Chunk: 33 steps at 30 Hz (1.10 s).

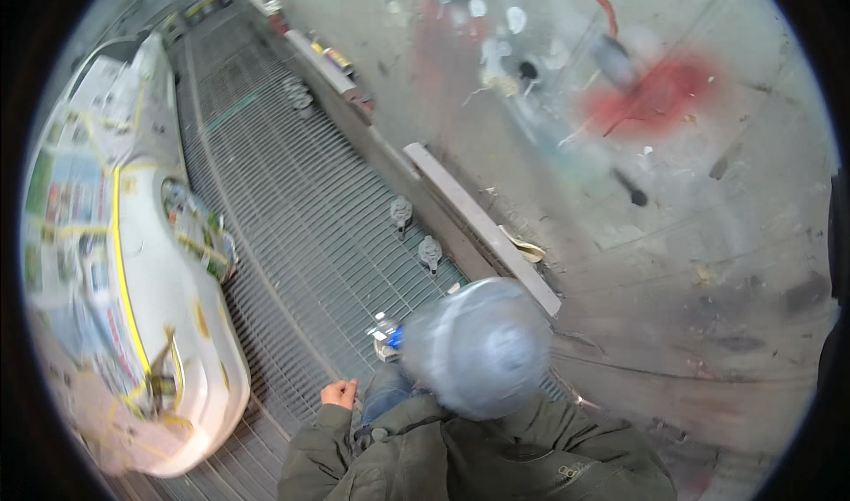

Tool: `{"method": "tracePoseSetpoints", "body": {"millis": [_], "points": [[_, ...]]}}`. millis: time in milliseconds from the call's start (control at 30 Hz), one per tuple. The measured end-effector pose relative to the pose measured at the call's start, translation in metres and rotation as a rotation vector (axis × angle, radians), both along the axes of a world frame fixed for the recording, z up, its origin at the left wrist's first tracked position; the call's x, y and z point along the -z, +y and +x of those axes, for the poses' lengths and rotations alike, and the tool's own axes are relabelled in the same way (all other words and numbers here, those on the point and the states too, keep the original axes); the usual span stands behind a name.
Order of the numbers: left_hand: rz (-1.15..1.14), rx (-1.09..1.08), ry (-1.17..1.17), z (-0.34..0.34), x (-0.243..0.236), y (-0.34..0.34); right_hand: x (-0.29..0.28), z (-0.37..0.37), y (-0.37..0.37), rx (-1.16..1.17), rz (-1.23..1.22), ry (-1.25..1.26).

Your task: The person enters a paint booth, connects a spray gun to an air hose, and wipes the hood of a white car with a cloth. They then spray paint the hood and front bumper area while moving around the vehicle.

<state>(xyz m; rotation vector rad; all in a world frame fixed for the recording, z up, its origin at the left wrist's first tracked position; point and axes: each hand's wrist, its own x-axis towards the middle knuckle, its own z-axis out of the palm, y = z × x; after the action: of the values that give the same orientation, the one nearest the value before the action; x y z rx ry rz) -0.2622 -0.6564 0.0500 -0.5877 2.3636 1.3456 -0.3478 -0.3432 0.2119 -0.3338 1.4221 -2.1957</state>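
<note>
In front of my chest is a spray gun with a rounded, translucent grey cup, blurred by motion. Its silver front end and a blue collar stick out to the left. My right sleeve, dark green, leads up to the gun. The cup hides my right hand, which appears to carry the gun from beneath. My left hand hangs low at the left with its fingers curled in and nothing visible in them. It is nearest to my jeans.
A white car body, masked with newspaper and yellow tape, stands along the left on a metal grate floor. A paint-spattered wall rises at the right. Pale ledges and round grey fittings lie along its foot.
</note>
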Motion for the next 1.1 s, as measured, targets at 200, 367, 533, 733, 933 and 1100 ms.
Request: {"method": "tracePoseSetpoints", "body": {"millis": [200, 367, 533, 733, 933, 1100], "points": [[-0.258, 0.428, 0.257, -0.11, 0.051, -0.077, 0.005, -0.028, -0.05, 0.003, 0.054, 0.153], [-0.023, 0.547, 0.435, -0.246, -0.071, 0.041, 0.012, -0.042, -0.056, 0.136, 0.124, 0.234], [0.004, 0.786, 0.741, -0.317, -0.074, 0.166, 0.016, -0.043, -0.014, 0.236, 0.13, 0.118], [-0.044, 1.01, 0.793, -0.342, -0.039, 0.334, 0.002, -0.037, 0.056, 0.447, 0.198, -0.047], [-0.414, 1.044, 0.694, -0.35, -0.007, 0.42, 0.008, -0.02, 0.115, 0.594, 0.173, -0.116], [-0.173, 0.942, 0.834, -0.344, 0.009, 0.429, 0.006, -0.005, 0.147, 0.675, 0.165, -0.152]]}}
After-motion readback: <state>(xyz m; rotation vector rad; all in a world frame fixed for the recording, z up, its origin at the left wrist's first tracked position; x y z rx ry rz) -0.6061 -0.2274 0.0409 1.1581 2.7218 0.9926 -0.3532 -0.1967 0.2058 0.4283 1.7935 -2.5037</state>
